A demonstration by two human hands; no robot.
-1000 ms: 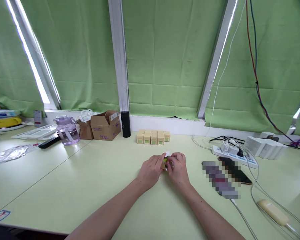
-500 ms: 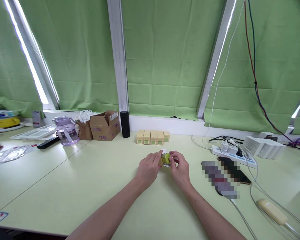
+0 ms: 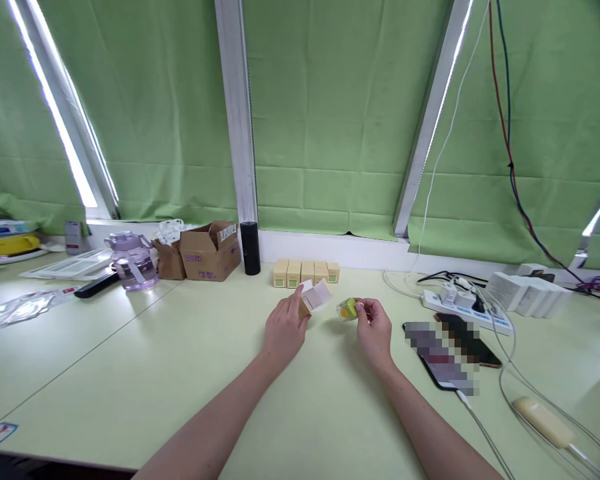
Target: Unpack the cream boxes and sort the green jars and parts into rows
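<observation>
My left hand (image 3: 286, 327) is closed round a small tan cardboard box (image 3: 305, 309), mostly covered by the fingers. The box's white-lined end flaps (image 3: 319, 295) stand open toward the right. Pinched between the thumb and fingers of my right hand (image 3: 375, 328) is a small green-and-yellow item with a clear plastic part (image 3: 349, 309); its exact kind is too small to make out. This item is outside the box, a short gap to its right. Behind both hands, several small tan boxes (image 3: 294, 272) with green-edged labels form a row.
On the right lie two phones (image 3: 470, 340), a white power strip (image 3: 467, 313), cables and a cream-coloured device (image 3: 544, 423). A black cylinder (image 3: 251, 249), an open carton (image 3: 211, 253) and a purple jug (image 3: 133, 261) stand at the back left.
The green-and-yellow item has come out of the small box, moving right with my right hand. My left hand has shifted slightly left with the box, whose open flaps now show.
</observation>
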